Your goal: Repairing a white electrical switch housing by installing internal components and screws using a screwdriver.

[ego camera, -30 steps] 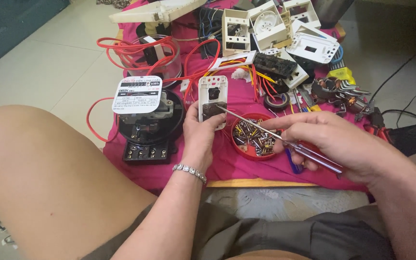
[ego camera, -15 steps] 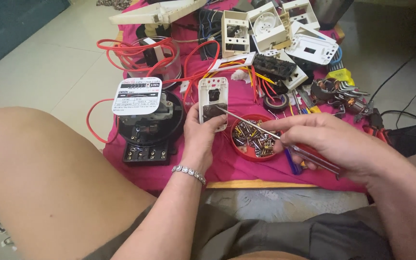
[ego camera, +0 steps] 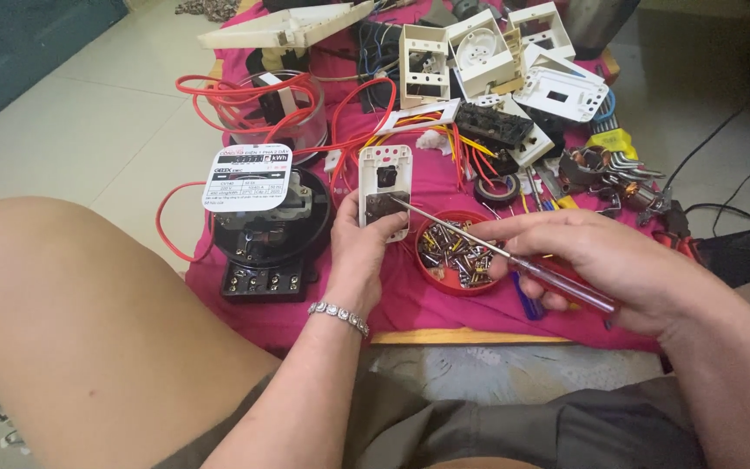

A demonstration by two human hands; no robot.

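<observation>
My left hand [ego camera: 359, 252] holds a white rectangular switch plate [ego camera: 384, 165] upright, gripping its lower end. In my right hand [ego camera: 601, 260] is a screwdriver [ego camera: 470, 240] with a clear red handle. Its metal tip touches the dark module in the plate's lower opening. Just below the shaft sits a red round dish [ego camera: 444, 282] filled with several small screws. A silver bracelet circles my left wrist.
A black round electric meter [ego camera: 266, 230] with a white label stands left of the plate. Red wires, white socket boxes [ego camera: 488, 56], a tape roll [ego camera: 496, 188], hex keys and pliers lie on the pink cloth [ego camera: 392, 295]. My bare left knee fills the lower left.
The screwdriver tip has stayed on the plate's dark module. Both hands have barely moved.
</observation>
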